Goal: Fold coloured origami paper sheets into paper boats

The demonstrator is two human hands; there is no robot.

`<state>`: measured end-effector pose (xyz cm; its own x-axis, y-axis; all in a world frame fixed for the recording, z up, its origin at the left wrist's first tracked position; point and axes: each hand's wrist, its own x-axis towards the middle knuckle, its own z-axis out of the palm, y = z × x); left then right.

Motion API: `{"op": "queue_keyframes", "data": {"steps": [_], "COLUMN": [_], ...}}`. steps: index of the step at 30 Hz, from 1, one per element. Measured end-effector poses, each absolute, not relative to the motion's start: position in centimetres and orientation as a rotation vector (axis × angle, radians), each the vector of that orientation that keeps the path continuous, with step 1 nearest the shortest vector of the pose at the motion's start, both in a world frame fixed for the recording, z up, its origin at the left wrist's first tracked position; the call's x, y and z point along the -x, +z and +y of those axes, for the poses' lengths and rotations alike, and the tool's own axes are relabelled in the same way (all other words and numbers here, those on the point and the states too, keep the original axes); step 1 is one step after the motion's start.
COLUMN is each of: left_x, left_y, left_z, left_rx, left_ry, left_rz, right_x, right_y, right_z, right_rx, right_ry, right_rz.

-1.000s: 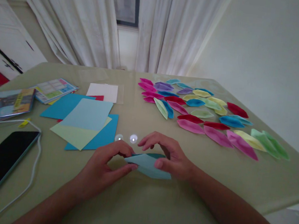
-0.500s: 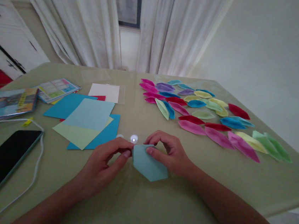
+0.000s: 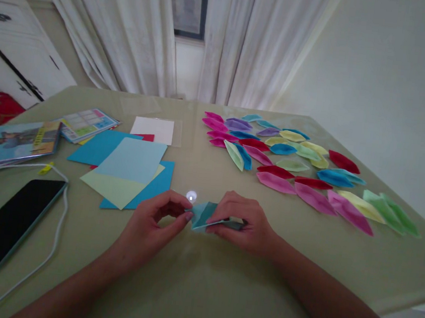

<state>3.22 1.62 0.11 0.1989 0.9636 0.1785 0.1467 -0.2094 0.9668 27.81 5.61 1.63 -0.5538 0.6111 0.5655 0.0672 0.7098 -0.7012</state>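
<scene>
A folded light-blue paper (image 3: 202, 215) is held between my two hands above the front of the table. My left hand (image 3: 160, 219) pinches its left corner between thumb and forefinger. My right hand (image 3: 242, 220) is closed around its right part and covers much of it. The paper is tilted, with its layers spread toward the left. Just beyond it a small round bright spot (image 3: 191, 196) shows on the table. Several loose square sheets, with a pale blue sheet (image 3: 136, 160) on top, lie left of my hands.
Several folded paper pieces (image 3: 276, 182) in many colours spread over the table's right side. A black phone (image 3: 11, 229), a white cable (image 3: 56, 233) and a picture booklet (image 3: 16, 143) lie at the left. A white sheet (image 3: 152, 130) lies farther back, before the curtains (image 3: 225, 39).
The paper has been turned from lying broad side up to an edge-on tilt with its layers parted. My right hand has closed further round it. The view has shifted slightly.
</scene>
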Motion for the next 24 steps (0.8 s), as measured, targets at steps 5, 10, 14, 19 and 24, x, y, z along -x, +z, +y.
{"op": "queue_keyframes", "data": {"steps": [5, 10, 14, 19, 24], "left_x": [-3.4, -3.56, -3.55, -3.34, -3.3], "left_y": [-0.06, 0.03, 0.0, -0.2, -0.18], "left_z": [1.68, 1.59, 1.67, 1.91, 1.82], "left_rx": [-1.47, -1.494, -1.604, -1.769, -1.874], "left_ry": [1.168, 1.149, 1.201, 1.252, 1.23], "left_rz": [1.093, 1.105, 1.09, 1.01, 0.962], "right_x": [-27.59, -27.64, -27.62, -27.62, -27.69], "right_y": [1.51, 1.29, 1.12, 1.0, 0.9], "right_z": [5.29, 5.22, 5.27, 5.22, 5.21], "right_rx": [0.583, 0.583, 0.476, 0.433, 0.423], "right_ry": [0.638, 0.601, 0.569, 0.538, 0.508], "right_rz": [-2.141, -2.134, -2.138, -2.16, -2.153]}}
